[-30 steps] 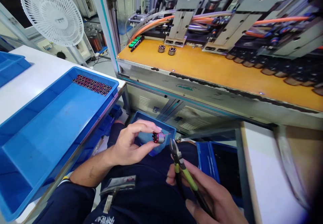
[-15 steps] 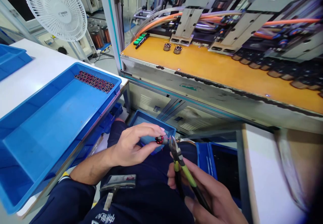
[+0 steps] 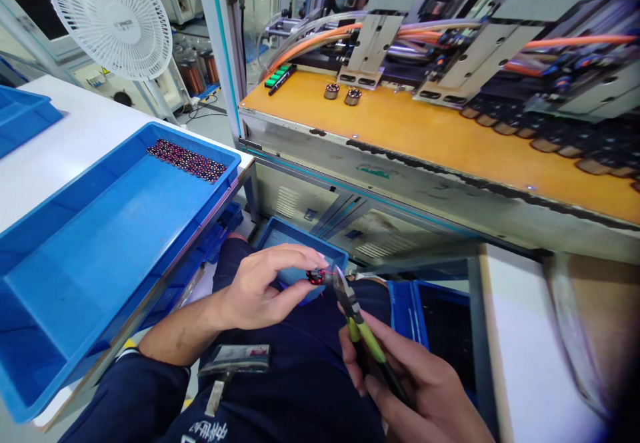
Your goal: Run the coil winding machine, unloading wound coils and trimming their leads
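Between the thumb and fingers of my left hand (image 3: 273,286) is a small wound motor stator (image 3: 317,276), black and grey with red wire. My right hand (image 3: 415,383) is wrapped round the yellow-green and black handles of a pair of cutting pliers (image 3: 354,313). The plier jaws are at the stator's right side, close together by a thin red wire end. Whether the jaws touch the wire is too small to tell. Below and behind the stator, a blue bin (image 3: 280,230) is partly hidden by my left hand.
On the left table, a large blue tray (image 3: 110,230) holds rows of small red-and-black parts (image 3: 187,161). Two stators (image 3: 353,97) stand on the orange machine bench (image 3: 400,123), with a row of dark parts (image 3: 545,136) at right. A white fan (image 3: 113,23) stands at the back left.
The plier jaws have closed together beside the stator, and the handles have drawn nearer each other in my right hand. My left hand has stayed nearly still.
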The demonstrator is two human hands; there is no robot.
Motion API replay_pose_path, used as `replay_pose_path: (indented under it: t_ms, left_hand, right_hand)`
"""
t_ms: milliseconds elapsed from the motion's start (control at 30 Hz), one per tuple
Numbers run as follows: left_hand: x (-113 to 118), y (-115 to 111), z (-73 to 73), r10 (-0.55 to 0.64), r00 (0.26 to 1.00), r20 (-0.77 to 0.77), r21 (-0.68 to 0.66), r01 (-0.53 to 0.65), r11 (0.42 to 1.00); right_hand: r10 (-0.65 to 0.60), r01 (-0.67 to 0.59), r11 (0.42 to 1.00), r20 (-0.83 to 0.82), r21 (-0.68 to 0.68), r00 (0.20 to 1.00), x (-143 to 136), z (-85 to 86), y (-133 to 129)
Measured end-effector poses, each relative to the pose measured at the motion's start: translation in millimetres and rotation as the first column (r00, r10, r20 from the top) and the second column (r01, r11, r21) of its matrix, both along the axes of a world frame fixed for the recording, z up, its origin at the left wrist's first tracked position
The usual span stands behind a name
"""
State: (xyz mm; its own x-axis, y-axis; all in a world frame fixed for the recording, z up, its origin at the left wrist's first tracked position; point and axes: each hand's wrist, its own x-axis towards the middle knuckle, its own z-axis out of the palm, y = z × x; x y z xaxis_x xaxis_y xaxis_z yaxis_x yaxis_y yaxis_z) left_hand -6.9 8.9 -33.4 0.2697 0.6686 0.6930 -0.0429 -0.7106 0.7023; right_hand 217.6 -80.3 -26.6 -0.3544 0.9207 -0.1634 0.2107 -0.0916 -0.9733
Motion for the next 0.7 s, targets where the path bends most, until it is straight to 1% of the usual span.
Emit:
replay_pose_path:
  t_ms: [100,200,267,333,367,400,467,500,533,600,633,667,700]
  left_hand:
    - [-0.1,-0.2,-3.3,0.012,1.000,-0.028,-0.016,-0.012,1.000]
    - [-0.3,-0.9,-7.4,0.035,0.999,-0.026,-0.080,-0.037,0.996]
    - [-0.7,-1.1,-10.2,0.046,0.999,0.012,-0.143,-0.044,0.989]
    - [-1.6,-0.5,-13.2,0.033,0.994,0.104,-0.265,-0.004,0.964]
    - [-2.2,0.3,-15.1,0.019,0.984,0.175,-0.354,0.045,0.934]
    - [-2.9,1.3,-17.4,0.013,0.966,0.257,-0.450,0.108,0.886]
    - [-4.5,3.6,-23.2,0.052,0.910,0.411,-0.621,0.238,0.747]
    - [-5.6,4.4,-26.4,0.093,0.882,0.462,-0.684,0.287,0.670]
    - [-6.7,4.6,-29.5,0.137,0.861,0.490,-0.733,0.321,0.600]
    - [-10.2,2.0,-34.4,0.198,0.842,0.502,-0.794,0.358,0.491]
    - [-12.9,-1.1,-35.6,0.212,0.844,0.493,-0.815,0.364,0.450]
    - [-16.5,-5.4,-35.8,0.221,0.851,0.477,-0.834,0.358,0.420]
    - [-21.3,-10.6,-34.8,0.232,0.860,0.454,-0.851,0.342,0.398]
  right_hand:
    - [-0.041,0.043,0.999,0.049,-0.029,0.998,-0.3,0.2,3.1]
    - [-0.042,0.046,0.995,0.044,-0.090,0.998,1.3,2.2,10.1]
    - [-0.042,0.045,0.996,0.032,-0.083,0.999,3.1,2.2,15.1]
    - [-0.030,0.033,0.998,0.062,-0.046,0.998,4.8,1.3,20.0]
    - [-0.019,0.020,1.000,0.105,-0.010,0.994,5.6,1.1,23.0]
    - [-0.010,0.002,0.999,0.168,0.045,0.986,6.6,1.6,26.9]
    - [-0.014,-0.062,0.974,0.333,0.216,0.943,9.3,6.8,39.9]
    - [-0.051,-0.096,0.940,0.413,0.328,0.909,11.5,12.4,50.1]
    - [-0.109,-0.127,0.890,0.475,0.438,0.873,14.4,20.2,63.2]
    - [-0.288,-0.148,0.758,0.529,0.635,0.798,22.8,41.3,98.8]
    - [-0.384,-0.144,0.700,0.539,0.699,0.750,28.0,53.1,120.7]
    - [-0.489,-0.140,0.645,0.546,0.751,0.680,33.4,64.3,144.5]
    - [-0.577,-0.142,0.628,0.580,0.765,0.575,38.5,73.9,169.1]
